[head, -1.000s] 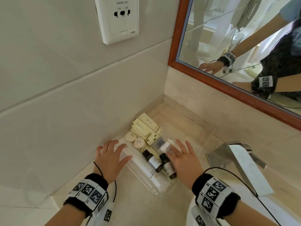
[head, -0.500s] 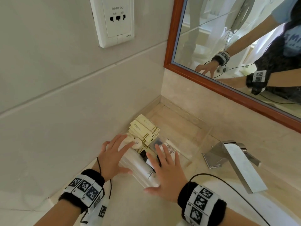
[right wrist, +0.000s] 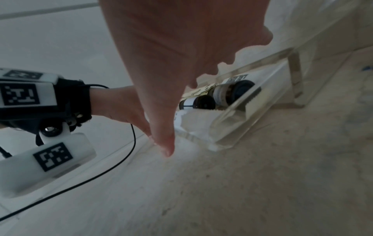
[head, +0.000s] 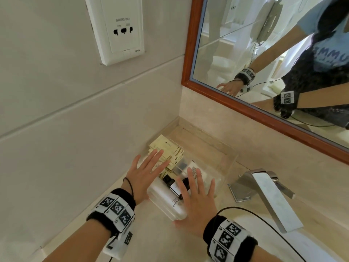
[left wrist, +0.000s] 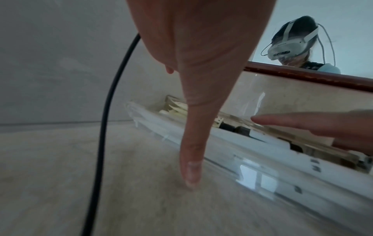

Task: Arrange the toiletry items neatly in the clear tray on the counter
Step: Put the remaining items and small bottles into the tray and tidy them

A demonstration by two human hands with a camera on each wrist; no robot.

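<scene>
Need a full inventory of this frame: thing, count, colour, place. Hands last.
clear tray: 1, transparent, on the counter in the corner below the mirror
sachets: a stack, count unclear, pale yellow, far left end of the tray
small bottles: 2, dark with white labels, lying in the tray's middle
white tubes: count unclear, white, lying along the tray's near left side
counter: 1, beige stone
faucet: 1, brushed metal, right of the tray
mirror: 1, reddish wood frame, on the right wall
shaver socket: 1, white, on the tiled wall
left hand: fingers spread, over the tray's left side, holding nothing
right hand: fingers spread, over the tray's near end, holding nothing
</scene>
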